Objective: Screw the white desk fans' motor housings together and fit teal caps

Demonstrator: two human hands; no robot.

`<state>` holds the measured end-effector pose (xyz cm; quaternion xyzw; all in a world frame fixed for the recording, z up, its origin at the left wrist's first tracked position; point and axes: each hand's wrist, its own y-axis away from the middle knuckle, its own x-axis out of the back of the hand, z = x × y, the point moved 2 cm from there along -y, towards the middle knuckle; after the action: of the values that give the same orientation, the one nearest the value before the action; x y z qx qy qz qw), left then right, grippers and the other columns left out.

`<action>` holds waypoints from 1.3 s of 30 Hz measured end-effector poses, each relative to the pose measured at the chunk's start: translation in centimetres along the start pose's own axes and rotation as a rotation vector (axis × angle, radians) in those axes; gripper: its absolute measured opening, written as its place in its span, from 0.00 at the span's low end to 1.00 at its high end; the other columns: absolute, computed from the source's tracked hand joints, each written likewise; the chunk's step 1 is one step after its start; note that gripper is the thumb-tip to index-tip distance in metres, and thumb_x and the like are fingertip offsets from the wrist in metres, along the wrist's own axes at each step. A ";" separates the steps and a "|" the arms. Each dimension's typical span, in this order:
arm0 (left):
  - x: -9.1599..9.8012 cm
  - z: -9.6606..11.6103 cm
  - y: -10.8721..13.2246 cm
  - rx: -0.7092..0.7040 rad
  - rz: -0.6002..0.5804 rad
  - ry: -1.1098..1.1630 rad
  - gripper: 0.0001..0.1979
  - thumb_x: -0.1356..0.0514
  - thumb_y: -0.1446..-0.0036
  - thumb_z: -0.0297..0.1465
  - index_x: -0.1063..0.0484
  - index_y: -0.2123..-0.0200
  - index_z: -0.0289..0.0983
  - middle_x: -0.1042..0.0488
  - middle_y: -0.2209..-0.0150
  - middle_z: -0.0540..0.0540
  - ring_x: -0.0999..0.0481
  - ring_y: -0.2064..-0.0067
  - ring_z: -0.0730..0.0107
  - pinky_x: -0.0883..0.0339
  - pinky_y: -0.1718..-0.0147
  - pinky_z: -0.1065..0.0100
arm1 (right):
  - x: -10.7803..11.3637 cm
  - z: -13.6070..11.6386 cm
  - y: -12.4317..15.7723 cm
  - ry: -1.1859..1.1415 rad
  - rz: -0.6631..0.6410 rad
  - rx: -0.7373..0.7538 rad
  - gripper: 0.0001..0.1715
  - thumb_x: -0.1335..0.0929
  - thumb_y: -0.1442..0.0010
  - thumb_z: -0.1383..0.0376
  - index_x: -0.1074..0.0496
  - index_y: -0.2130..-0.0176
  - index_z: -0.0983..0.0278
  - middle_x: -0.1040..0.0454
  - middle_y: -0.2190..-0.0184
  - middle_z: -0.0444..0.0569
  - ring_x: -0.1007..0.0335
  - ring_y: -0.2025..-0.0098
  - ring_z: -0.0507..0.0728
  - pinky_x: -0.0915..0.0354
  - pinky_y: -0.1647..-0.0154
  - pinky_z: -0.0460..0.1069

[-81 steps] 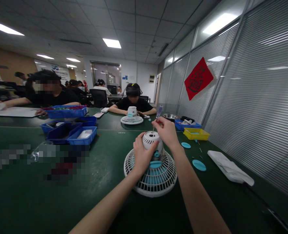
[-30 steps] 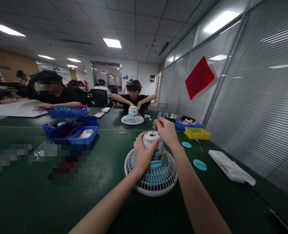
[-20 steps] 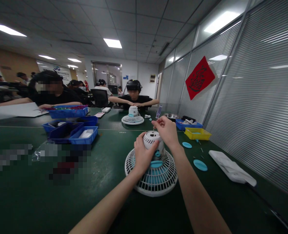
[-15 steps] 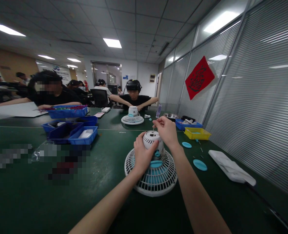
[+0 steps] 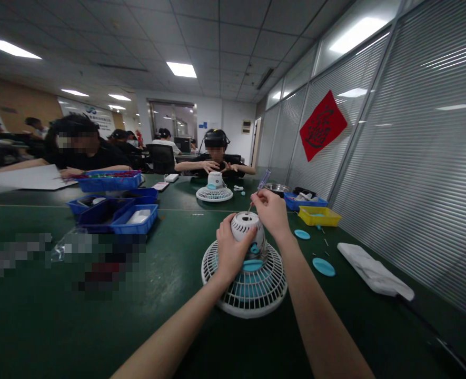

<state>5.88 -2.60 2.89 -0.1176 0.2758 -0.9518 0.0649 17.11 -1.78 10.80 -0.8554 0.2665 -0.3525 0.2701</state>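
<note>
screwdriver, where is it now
In the head view, right of centre: the screwdriver is in the right hand, its tip at the top of the white motor housing.

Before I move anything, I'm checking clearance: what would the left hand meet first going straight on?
Most likely the white fan housing, at once: the left hand grips its side.

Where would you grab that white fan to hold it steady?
Probably by its rounded top, cupping the curve from the left. The left hand holds it there, the wide cage rests below, and the right hand with the screwdriver occupies the other side.
</note>
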 end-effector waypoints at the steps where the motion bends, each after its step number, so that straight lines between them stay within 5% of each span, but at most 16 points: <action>1: 0.0 0.0 0.0 -0.002 0.001 0.000 0.21 0.41 0.49 0.37 0.39 0.52 0.38 0.34 0.53 0.43 0.36 0.50 0.59 0.44 0.48 0.56 | 0.0 0.0 0.0 -0.005 0.001 0.001 0.09 0.36 0.44 0.63 0.33 0.74 0.62 0.25 0.75 0.47 0.28 0.69 0.56 0.36 0.65 0.49; 8: 0.0 0.0 -0.1 -0.001 0.000 0.004 0.21 0.41 0.49 0.37 0.39 0.52 0.38 0.34 0.53 0.43 0.36 0.50 0.59 0.44 0.48 0.57 | 0.0 -0.2 0.0 -0.072 -0.021 -0.011 0.13 0.34 0.46 0.57 0.35 0.76 0.62 0.26 0.77 0.46 0.29 0.71 0.56 0.36 0.70 0.49; 17: -0.1 -0.1 -0.1 -0.004 -0.003 0.000 0.22 0.41 0.49 0.37 0.38 0.52 0.37 0.34 0.53 0.42 0.36 0.50 0.59 0.44 0.49 0.57 | -0.1 -0.4 -0.1 -0.119 -0.106 -0.014 0.11 0.39 0.43 0.68 0.32 0.74 0.64 0.23 0.74 0.48 0.30 0.76 0.52 0.38 0.72 0.45; 24: -0.1 -0.3 -0.1 0.003 -0.004 0.006 0.22 0.41 0.49 0.38 0.39 0.51 0.37 0.34 0.53 0.42 0.37 0.50 0.59 0.44 0.48 0.58 | 0.1 -0.7 0.1 -0.122 -0.127 -0.046 0.11 0.39 0.42 0.66 0.31 0.72 0.65 0.24 0.73 0.48 0.31 0.76 0.51 0.39 0.73 0.44; 33: -0.1 -0.1 -0.1 0.022 -0.029 0.020 0.22 0.41 0.49 0.37 0.39 0.52 0.37 0.34 0.53 0.43 0.37 0.50 0.60 0.45 0.48 0.58 | 3.3 -0.7 0.0 -0.021 -0.415 -0.031 0.13 0.37 0.43 0.63 0.26 0.70 0.67 0.24 0.73 0.48 0.37 0.83 0.48 0.40 0.78 0.44; 39: 0.2 -0.1 -0.2 0.013 -0.030 0.034 0.21 0.41 0.49 0.37 0.38 0.52 0.37 0.34 0.53 0.44 0.37 0.50 0.61 0.45 0.48 0.59 | 5.7 -1.4 0.1 -0.033 -0.364 0.019 0.15 0.38 0.42 0.60 0.27 0.66 0.67 0.24 0.70 0.49 0.37 0.81 0.48 0.40 0.77 0.45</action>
<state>5.69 -2.45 2.94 -0.1053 0.2690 -0.9562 0.0467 19.53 -5.86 14.17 -0.8927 0.0994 -0.3838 0.2141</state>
